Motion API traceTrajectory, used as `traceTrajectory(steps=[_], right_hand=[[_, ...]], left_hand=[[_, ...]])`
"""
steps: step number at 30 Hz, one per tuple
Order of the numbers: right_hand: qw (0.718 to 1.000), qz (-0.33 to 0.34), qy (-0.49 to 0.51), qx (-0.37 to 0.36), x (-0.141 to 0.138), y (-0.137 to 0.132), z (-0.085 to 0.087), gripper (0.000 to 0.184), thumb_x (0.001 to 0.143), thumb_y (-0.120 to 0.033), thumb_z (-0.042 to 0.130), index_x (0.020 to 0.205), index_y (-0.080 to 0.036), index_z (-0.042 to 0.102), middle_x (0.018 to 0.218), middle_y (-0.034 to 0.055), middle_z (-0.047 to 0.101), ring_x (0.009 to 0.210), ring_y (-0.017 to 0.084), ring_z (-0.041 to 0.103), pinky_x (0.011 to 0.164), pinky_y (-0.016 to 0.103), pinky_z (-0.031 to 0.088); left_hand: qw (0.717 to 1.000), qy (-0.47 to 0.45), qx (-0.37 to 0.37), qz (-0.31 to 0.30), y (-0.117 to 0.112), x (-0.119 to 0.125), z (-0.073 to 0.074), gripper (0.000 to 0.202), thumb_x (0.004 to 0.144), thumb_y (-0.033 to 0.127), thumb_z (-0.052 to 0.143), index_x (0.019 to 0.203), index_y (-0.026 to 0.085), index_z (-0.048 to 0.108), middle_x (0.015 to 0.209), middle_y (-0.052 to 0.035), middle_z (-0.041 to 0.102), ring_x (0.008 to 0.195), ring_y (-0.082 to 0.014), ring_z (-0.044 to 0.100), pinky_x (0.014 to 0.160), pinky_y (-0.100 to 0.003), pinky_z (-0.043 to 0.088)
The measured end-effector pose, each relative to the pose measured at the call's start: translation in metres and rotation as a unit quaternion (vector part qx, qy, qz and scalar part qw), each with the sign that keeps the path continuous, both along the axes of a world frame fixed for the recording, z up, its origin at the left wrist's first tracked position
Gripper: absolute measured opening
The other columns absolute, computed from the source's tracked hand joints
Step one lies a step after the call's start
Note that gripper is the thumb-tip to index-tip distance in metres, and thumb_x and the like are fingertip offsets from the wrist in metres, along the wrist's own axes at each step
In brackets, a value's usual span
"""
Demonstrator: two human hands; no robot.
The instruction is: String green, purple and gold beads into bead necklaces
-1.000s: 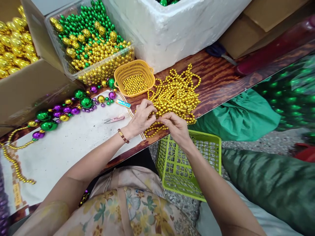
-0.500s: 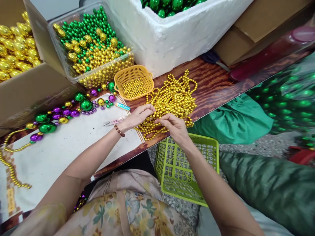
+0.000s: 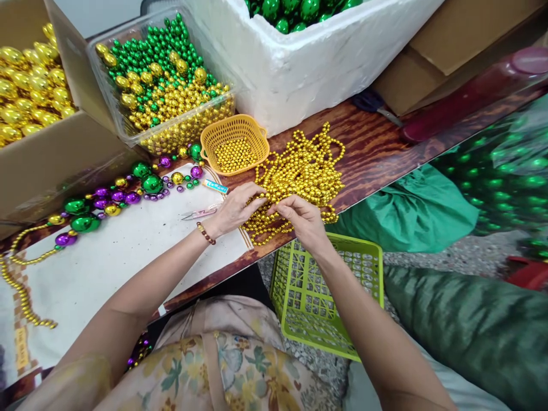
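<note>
A heap of gold bead strands (image 3: 306, 165) lies on the wooden table, its near edge under both hands. My left hand (image 3: 240, 208), with a brown bead bracelet (image 3: 206, 233) at the wrist, has its fingers pinched at the heap's left side on a gold bead strand. Facing it a short gap away, my right hand (image 3: 302, 220) pinches the strand too, thumb against forefinger. The exact beads between the fingertips are too small to make out. Just beyond my left hand stands an orange basket (image 3: 205, 149) of loose gold beads. Small snips (image 3: 200, 214) lie left of that hand.
A garland of green, purple and gold balls (image 3: 115, 197) runs along a white cloth (image 3: 124, 251). Behind are a clear bin (image 3: 141, 137), a foam box (image 3: 299, 74) and a carton of gold balls (image 3: 64, 148). A lime crate (image 3: 331, 339) stands below the table edge.
The whole view has shifted slightly. My left fingers have curled in a little closer to the right hand's fingertips; both hands stay over the gold strands.
</note>
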State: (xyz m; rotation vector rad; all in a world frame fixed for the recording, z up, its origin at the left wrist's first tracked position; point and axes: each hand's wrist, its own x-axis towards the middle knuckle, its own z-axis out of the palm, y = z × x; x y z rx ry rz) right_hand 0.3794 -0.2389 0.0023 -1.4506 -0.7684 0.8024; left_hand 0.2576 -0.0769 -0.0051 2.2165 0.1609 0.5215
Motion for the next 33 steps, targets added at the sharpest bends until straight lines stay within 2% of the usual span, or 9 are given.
traceTrajectory(steps=[6, 9, 12, 16, 19, 21, 28, 31, 33], right_hand=[[1.000, 0.009, -0.022, -0.007, 0.000, -0.003, -0.005, 0.027, 0.088, -0.048, 0.069, 0.083, -0.021, 0.069, 0.085, 0.0033, 0.075, 0.080, 0.018, 0.066, 0.073, 0.031, 0.054], [0.999, -0.002, -0.030, -0.011, 0.006, -0.005, -0.001, 0.025, 0.088, -0.045, 0.070, 0.083, -0.021, 0.068, 0.080, 0.0024, 0.073, 0.076, 0.017, 0.067, 0.069, 0.030, 0.056], [0.998, -0.046, -0.032, -0.007, 0.013, -0.010, 0.009, 0.026, 0.090, -0.045, 0.068, 0.083, -0.020, 0.065, 0.077, 0.0015, 0.072, 0.066, 0.014, 0.067, 0.066, 0.029, 0.057], [0.991, -0.111, -0.069, 0.008, 0.023, -0.016, 0.032, 0.026, 0.091, -0.044, 0.068, 0.081, -0.021, 0.062, 0.074, 0.0014, 0.071, 0.062, 0.014, 0.067, 0.059, 0.027, 0.056], [0.986, -0.127, -0.102, 0.039, 0.030, -0.013, 0.046, 0.024, 0.091, -0.043, 0.070, 0.081, -0.022, 0.063, 0.075, 0.0015, 0.070, 0.064, 0.014, 0.066, 0.057, 0.027, 0.056], [0.984, -0.126, -0.120, 0.049, 0.035, -0.006, 0.052, 0.023, 0.091, -0.043, 0.070, 0.081, -0.023, 0.064, 0.075, 0.0015, 0.070, 0.065, 0.015, 0.066, 0.058, 0.028, 0.057], [0.982, -0.048, -0.170, 0.063, 0.049, 0.026, 0.074, 0.022, 0.090, -0.041, 0.071, 0.079, -0.022, 0.067, 0.079, 0.0010, 0.071, 0.071, 0.014, 0.066, 0.067, 0.030, 0.057], [0.986, 0.033, -0.160, 0.039, 0.043, 0.032, 0.078, 0.024, 0.090, -0.041, 0.070, 0.077, -0.021, 0.067, 0.076, 0.0009, 0.070, 0.067, 0.013, 0.064, 0.063, 0.029, 0.055], [0.985, 0.081, -0.153, 0.013, 0.038, 0.033, 0.073, 0.025, 0.091, -0.041, 0.068, 0.076, -0.021, 0.066, 0.074, 0.0008, 0.069, 0.064, 0.012, 0.061, 0.058, 0.026, 0.053]], left_hand=[[0.986, 0.022, -0.141, 0.091, -0.023, -0.001, 0.000, 0.017, 0.101, 0.032, 0.047, 0.105, 0.020, 0.058, 0.100, -0.0035, 0.066, 0.092, -0.0148, 0.060, 0.083, -0.029, 0.048], [0.977, 0.029, -0.188, 0.094, -0.031, -0.001, 0.000, 0.017, 0.102, 0.034, 0.046, 0.103, 0.021, 0.056, 0.091, -0.0014, 0.065, 0.085, -0.0143, 0.060, 0.080, -0.028, 0.047], [0.976, 0.027, -0.196, 0.089, -0.032, -0.002, 0.000, 0.018, 0.103, 0.035, 0.044, 0.102, 0.021, 0.055, 0.083, -0.0002, 0.064, 0.079, -0.0146, 0.059, 0.077, -0.029, 0.046], [0.990, 0.018, -0.109, 0.086, -0.031, -0.007, -0.005, 0.019, 0.103, 0.036, 0.045, 0.109, 0.021, 0.056, 0.096, -0.0045, 0.067, 0.092, -0.0177, 0.061, 0.084, -0.033, 0.046], [0.996, -0.008, -0.016, 0.091, -0.033, -0.012, -0.012, 0.019, 0.101, 0.035, 0.048, 0.110, 0.021, 0.057, 0.104, -0.0067, 0.067, 0.100, -0.0198, 0.060, 0.091, -0.037, 0.045], [0.995, -0.022, 0.017, 0.096, -0.036, -0.015, -0.016, 0.016, 0.101, 0.031, 0.048, 0.110, 0.021, 0.057, 0.104, -0.0068, 0.067, 0.101, -0.0201, 0.059, 0.093, -0.038, 0.044], [0.994, -0.043, 0.070, 0.078, -0.039, -0.018, -0.025, 0.014, 0.097, 0.018, 0.048, 0.108, 0.022, 0.056, 0.109, -0.0077, 0.066, 0.107, -0.0209, 0.057, 0.097, -0.040, 0.044], [0.990, -0.068, 0.091, 0.087, -0.040, -0.018, -0.028, 0.017, 0.095, 0.011, 0.047, 0.105, 0.022, 0.054, 0.112, -0.0076, 0.064, 0.107, -0.0205, 0.055, 0.096, -0.039, 0.045], [0.988, -0.067, 0.097, 0.097, -0.042, -0.018, -0.030, 0.018, 0.094, 0.008, 0.045, 0.103, 0.022, 0.054, 0.112, -0.0073, 0.064, 0.108, -0.0204, 0.054, 0.096, -0.040, 0.044]])
